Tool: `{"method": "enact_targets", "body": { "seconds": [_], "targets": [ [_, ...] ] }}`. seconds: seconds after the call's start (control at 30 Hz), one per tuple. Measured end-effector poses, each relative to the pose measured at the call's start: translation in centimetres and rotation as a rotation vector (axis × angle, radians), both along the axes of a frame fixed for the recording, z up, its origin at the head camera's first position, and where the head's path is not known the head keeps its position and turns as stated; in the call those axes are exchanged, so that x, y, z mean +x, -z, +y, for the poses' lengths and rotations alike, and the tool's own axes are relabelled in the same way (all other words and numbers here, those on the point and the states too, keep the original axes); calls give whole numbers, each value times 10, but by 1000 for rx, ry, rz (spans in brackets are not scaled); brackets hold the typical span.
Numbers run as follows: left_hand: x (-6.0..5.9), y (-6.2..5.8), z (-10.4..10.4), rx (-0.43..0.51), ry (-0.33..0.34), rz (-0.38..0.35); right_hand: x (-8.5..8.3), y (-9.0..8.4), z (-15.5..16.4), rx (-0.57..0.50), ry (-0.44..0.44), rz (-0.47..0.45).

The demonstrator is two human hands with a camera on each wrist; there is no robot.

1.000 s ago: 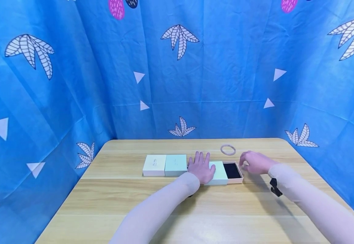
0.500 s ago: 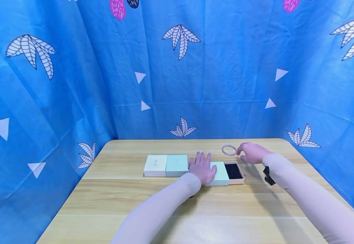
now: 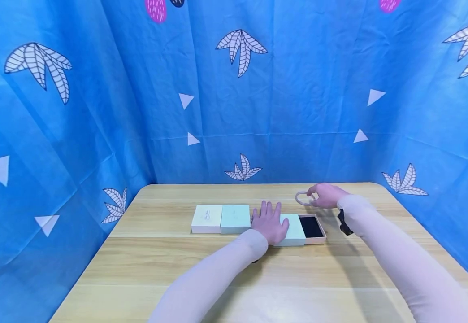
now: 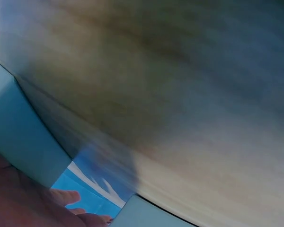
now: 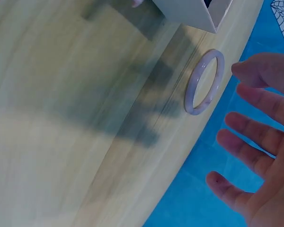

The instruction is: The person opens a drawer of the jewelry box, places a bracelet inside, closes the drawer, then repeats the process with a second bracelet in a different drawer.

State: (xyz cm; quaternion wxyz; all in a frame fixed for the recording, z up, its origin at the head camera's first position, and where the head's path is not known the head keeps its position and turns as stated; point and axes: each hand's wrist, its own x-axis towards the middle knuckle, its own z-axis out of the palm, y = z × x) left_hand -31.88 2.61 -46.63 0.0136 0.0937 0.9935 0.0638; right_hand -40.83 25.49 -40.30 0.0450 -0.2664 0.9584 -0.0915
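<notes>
A pale pink bangle (image 3: 303,198) lies flat on the wooden table (image 3: 234,269), behind a small sliding box. That box has a mint sleeve (image 3: 295,231) and a pink drawer (image 3: 313,227) pulled out to the right, showing a black lining. My left hand (image 3: 272,220) rests flat on the sleeve with straight fingers. My right hand (image 3: 322,195) is at the bangle's right edge. In the right wrist view the bangle (image 5: 204,81) lies on the wood and my right hand (image 5: 258,142) hovers beside it with spread fingers, not gripping it.
A white box (image 3: 206,219) and a mint box (image 3: 235,218) sit side by side left of my left hand. Blue patterned cloth (image 3: 234,112) walls in the table at the back and on both sides. The box corner (image 5: 189,12) shows at the top of the right wrist view.
My right hand has moved from beside the open drawer away toward the back, up to the bangle. My left hand has stayed on the sleeve.
</notes>
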Motion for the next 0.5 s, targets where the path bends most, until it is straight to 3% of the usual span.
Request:
{"method": "enact_targets", "body": {
  "seconds": [0.5],
  "targets": [
    [1,-1,0,-40,3,4,-25,12,-8,31,60,-90]
  ]
}}
